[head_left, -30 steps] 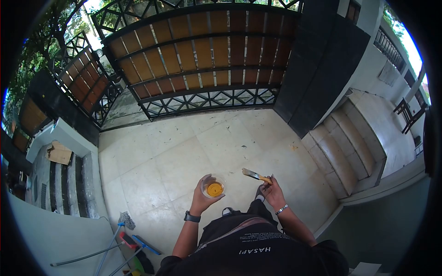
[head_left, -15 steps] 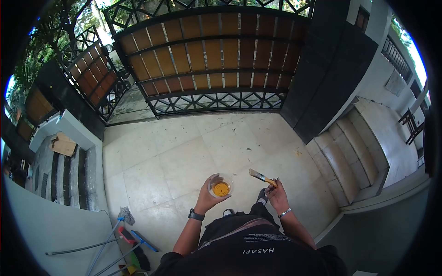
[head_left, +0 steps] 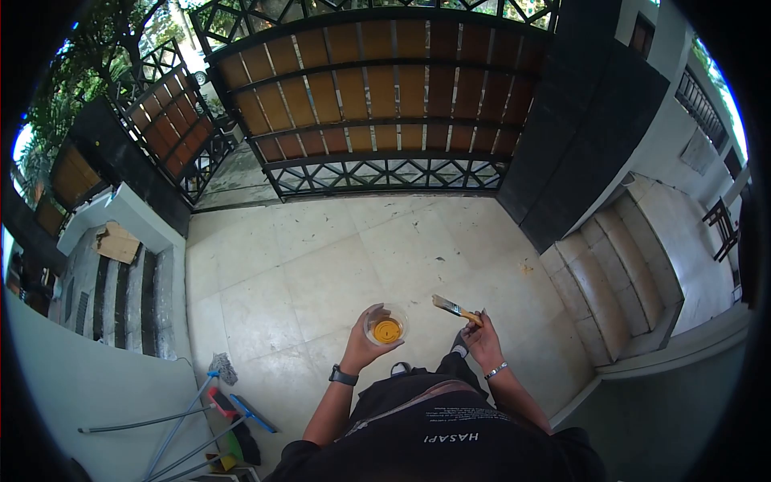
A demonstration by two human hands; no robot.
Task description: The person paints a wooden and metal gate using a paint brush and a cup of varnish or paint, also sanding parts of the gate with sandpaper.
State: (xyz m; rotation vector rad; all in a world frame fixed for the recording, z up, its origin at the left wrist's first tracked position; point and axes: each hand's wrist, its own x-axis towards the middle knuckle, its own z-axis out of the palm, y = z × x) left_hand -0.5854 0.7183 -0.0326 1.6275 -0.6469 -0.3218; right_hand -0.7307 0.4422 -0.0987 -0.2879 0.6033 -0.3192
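My left hand (head_left: 368, 339) is wrapped round the side of a clear plastic cup (head_left: 387, 326) with amber liquid at its bottom. To its right, my right hand (head_left: 483, 341) grips the wooden handle of a paintbrush (head_left: 456, 308). The brush bristles point left towards the cup, with a gap between the two. Both hands are in front of my body, above the tiled floor (head_left: 337, 249).
A metal gate (head_left: 369, 92) with brown panels spans the far side. Steps rise at the right (head_left: 602, 273) and left (head_left: 120, 301), with cardboard (head_left: 118, 243) on the left ones. A mop (head_left: 223, 368), a blue squeegee (head_left: 253, 413) and brushes lie at the lower left. A chair (head_left: 721, 229) stands far right.
The view has shifted slightly, so the gate and steps sit a little differently in the frame. Both hands keep nearly the same pose, still holding the cup and the paintbrush.
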